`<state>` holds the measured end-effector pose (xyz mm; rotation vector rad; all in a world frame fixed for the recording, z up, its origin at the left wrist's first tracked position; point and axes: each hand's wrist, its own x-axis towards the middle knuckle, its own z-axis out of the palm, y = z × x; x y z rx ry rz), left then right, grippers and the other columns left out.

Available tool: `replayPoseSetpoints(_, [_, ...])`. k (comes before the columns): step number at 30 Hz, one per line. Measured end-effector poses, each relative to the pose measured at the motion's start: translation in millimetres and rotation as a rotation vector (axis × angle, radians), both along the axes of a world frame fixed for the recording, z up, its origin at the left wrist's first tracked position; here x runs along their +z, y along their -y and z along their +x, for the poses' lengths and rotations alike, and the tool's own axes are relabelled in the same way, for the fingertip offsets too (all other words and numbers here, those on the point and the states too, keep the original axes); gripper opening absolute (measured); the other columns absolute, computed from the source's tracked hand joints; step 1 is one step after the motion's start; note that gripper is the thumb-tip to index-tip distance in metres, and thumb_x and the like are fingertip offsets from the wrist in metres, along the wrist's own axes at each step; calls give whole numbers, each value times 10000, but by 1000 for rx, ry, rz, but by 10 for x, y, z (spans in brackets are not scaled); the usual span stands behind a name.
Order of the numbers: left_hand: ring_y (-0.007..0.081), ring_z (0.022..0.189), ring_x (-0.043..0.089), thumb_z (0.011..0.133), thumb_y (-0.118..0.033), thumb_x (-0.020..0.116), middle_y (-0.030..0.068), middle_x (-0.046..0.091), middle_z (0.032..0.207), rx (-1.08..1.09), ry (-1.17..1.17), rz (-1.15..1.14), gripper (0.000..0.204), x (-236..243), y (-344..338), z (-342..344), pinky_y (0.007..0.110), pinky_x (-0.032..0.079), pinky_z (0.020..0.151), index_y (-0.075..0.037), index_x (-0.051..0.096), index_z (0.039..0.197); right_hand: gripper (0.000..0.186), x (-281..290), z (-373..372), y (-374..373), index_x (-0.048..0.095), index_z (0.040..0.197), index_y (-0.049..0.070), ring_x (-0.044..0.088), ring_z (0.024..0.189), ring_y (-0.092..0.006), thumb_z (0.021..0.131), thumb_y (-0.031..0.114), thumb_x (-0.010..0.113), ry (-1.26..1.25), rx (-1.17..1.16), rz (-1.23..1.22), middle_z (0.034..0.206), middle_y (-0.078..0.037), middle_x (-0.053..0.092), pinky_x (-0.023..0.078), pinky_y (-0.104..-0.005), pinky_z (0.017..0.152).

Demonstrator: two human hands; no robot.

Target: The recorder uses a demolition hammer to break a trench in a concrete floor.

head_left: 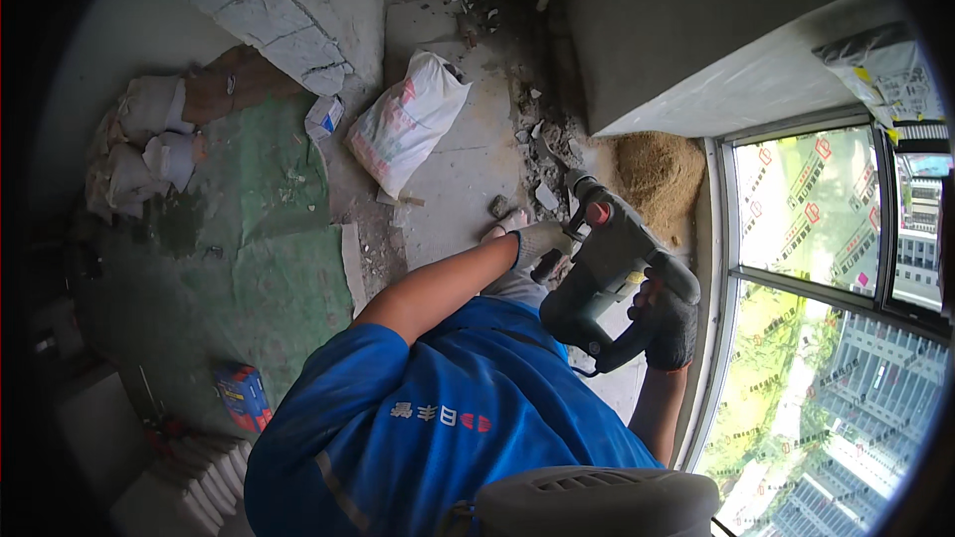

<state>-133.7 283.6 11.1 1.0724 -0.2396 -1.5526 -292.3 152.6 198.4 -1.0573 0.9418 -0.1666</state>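
A large dark rotary hammer drill (612, 259) with a red knob angles up toward a strip of broken concrete rubble (546, 194) on the floor. My left hand (545, 244), in a pale knit glove, is closed at the drill's front side handle, partly hidden by the tool. My right hand (665, 323), in a dark glove, is wrapped round the rear grip. My foot shows below the left hand, beside the rubble. Whether the bit touches anything I cannot tell.
A sand pile (657, 179) lies by the taped window (801, 209) on the right. A white sack (403, 124) stands left of the rubble. A green floor sheet (249, 278), bundles (154, 114), a blue box (244, 393) and a cracked wall column (269, 10) are at left.
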Motion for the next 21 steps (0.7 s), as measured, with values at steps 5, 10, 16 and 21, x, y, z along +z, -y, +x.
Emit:
replayPoseSetpoints(5, [206, 614, 578, 698, -104, 559, 103, 590, 737, 10, 72, 139, 231, -334, 344, 1136, 319, 465, 532, 7, 558, 900, 214, -115, 1617, 435, 558, 983, 32, 521, 588, -111, 786, 101, 509, -76, 123, -70, 696, -11, 508, 449, -255, 493])
replayPoseSetpoints(10, [196, 809, 604, 727, -157, 589, 95, 609, 1033, 33, 479, 172, 479, -51, 669, 2047, 301, 484, 744, -48, 515, 1187, 232, -783, 2875, 1022, 547, 1032, 12, 535, 580, -139, 831, 127, 533, -250, 453, -343, 691, -47, 542, 462, -274, 514])
replayPoseSetpoints(16, [273, 935, 597, 687, -270, 704, 146, 585, 980, 22, 930, 54, 448, 55, 1091, 3243, 356, 476, 828, -66, 584, 1068, 205, -1256, 4355, 1584, 573, 1020, 6, 554, 601, -160, 864, 134, 538, -207, 198, -109, 727, -65, 570, 466, -285, 542])
replayPoseSetpoints(21, [327, 997, 542, 668, -329, 710, 164, 558, 1022, 40, 953, 10, 513, 392, 1662, 4180, 408, 438, 857, -36, 570, 1065, 207, -1693, 5412, 2222, 578, 1034, 2, 552, 659, -162, 889, 136, 517, -69, 81, 46, 763, -63, 564, 465, -293, 572])
